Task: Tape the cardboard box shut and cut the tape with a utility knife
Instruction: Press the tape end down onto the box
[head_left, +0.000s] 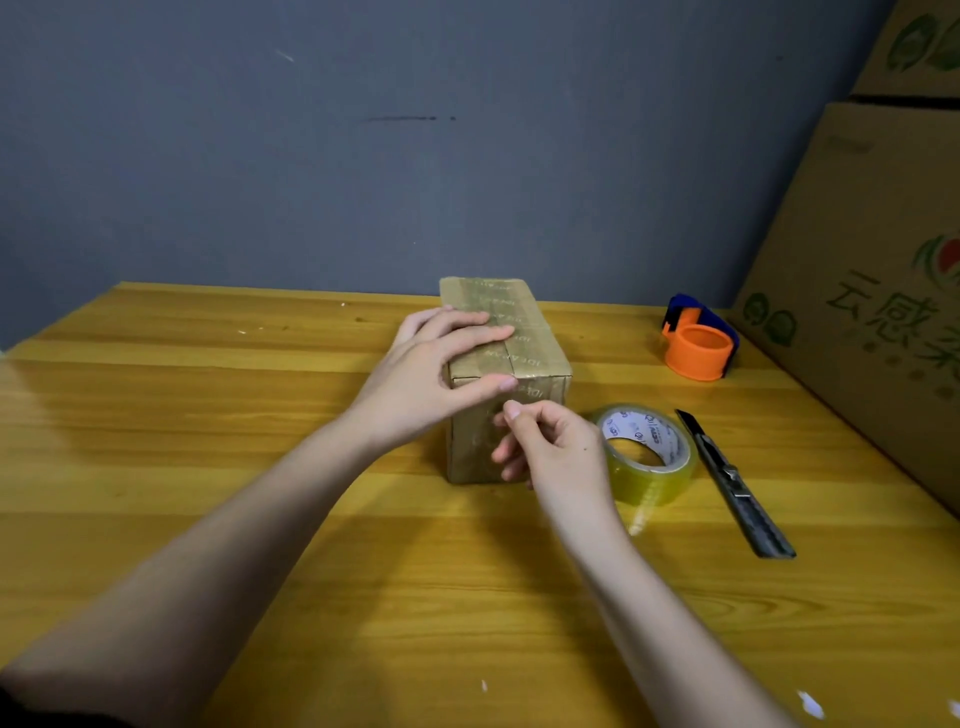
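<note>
Centrally on the wooden table (208, 415) sits the cardboard box (524, 338), its top already striped with tape; the left hand (426, 379) lies flat and open over the box's near left top edge, thumb across its front face. Just below that thumb, the right hand (550, 447) is pinched together against the box's front, though what it pinches I cannot tell. Right of the box lie the tape roll (649, 457), then the utility knife (737, 483), with an orange tape dispenser (698, 345) farther back and large printed cartons (872, 291) beyond.

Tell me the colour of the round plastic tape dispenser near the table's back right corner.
The round plastic tape dispenser is orange with a dark blue back part, seen in the head view.
</note>
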